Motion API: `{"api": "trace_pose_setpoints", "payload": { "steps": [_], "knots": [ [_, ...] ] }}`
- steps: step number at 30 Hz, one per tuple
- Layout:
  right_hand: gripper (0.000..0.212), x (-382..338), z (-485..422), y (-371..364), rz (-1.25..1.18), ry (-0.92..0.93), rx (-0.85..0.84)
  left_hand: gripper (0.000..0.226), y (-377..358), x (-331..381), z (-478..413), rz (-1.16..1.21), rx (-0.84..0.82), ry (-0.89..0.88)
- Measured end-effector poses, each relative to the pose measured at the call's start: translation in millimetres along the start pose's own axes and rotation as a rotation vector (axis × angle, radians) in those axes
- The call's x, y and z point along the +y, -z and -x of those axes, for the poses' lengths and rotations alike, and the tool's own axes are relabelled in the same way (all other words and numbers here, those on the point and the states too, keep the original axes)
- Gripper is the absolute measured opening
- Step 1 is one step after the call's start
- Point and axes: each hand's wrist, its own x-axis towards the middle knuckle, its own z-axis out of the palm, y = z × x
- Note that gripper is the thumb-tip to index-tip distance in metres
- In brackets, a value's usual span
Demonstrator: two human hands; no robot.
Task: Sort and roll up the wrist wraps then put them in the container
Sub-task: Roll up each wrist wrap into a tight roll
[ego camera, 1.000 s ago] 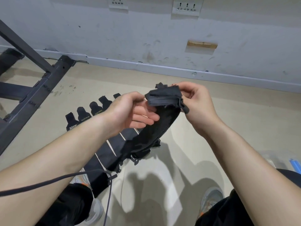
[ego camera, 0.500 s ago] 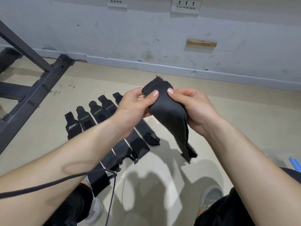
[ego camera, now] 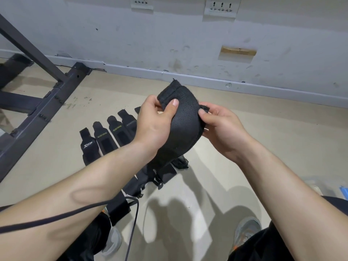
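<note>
A black wrist wrap (ego camera: 183,121) is held up in front of me, stretched wide between both hands. My left hand (ego camera: 153,125) pinches its left edge, thumb on the front of the fabric. My right hand (ego camera: 220,127) pinches its right edge between thumb and fingers. The wrap's lower end hangs down behind my left wrist. Several more black wrist wraps (ego camera: 111,136) lie side by side on the floor below my hands, some with printed lettering; my left forearm hides their lower parts.
A dark metal rack frame (ego camera: 47,102) stands on the floor at the left. The wall and its baseboard (ego camera: 244,87) run across the back. A black cable (ego camera: 79,211) crosses my left forearm. My shoes (ego camera: 246,230) are at the bottom; something blue (ego camera: 343,193) shows at the right edge.
The wrap was bunched between my hands a second ago, then hung loose to the right. Now it is spread flat and wider between both hands, its tail swung left.
</note>
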Motion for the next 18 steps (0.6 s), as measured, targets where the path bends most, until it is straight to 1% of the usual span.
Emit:
{"api": "trace_pose_setpoints", "payload": {
  "steps": [2,5,7,10,14,16,18],
  "knots": [
    [0.03,1,-1,0,0.005,-0.012,-0.008,0.032,2,0,0,-0.09,0.023,-0.056],
    [0.029,1,0,-3,-0.002,-0.022,-0.018,0.036,4,-4,-3,-0.162,0.03,-0.135],
    [0.031,1,1,-3,-0.023,-0.019,-0.009,0.037,4,-7,-5,-0.185,-0.004,-0.173],
    [0.034,0,1,-1,-0.048,-0.017,-0.012,0.033,3,-11,-6,-0.206,-0.05,-0.209],
    [0.038,1,2,-3,-0.12,-0.016,-0.099,0.036,1,-12,-4,-0.215,0.0,-0.226],
    [0.038,1,3,-4,-0.068,-0.003,-0.169,0.038,0,-11,-3,-0.207,0.028,-0.226],
    [0.027,2,4,-4,0.04,0.018,-0.195,0.036,-1,-9,-3,-0.204,0.034,-0.233]
  ]
}}
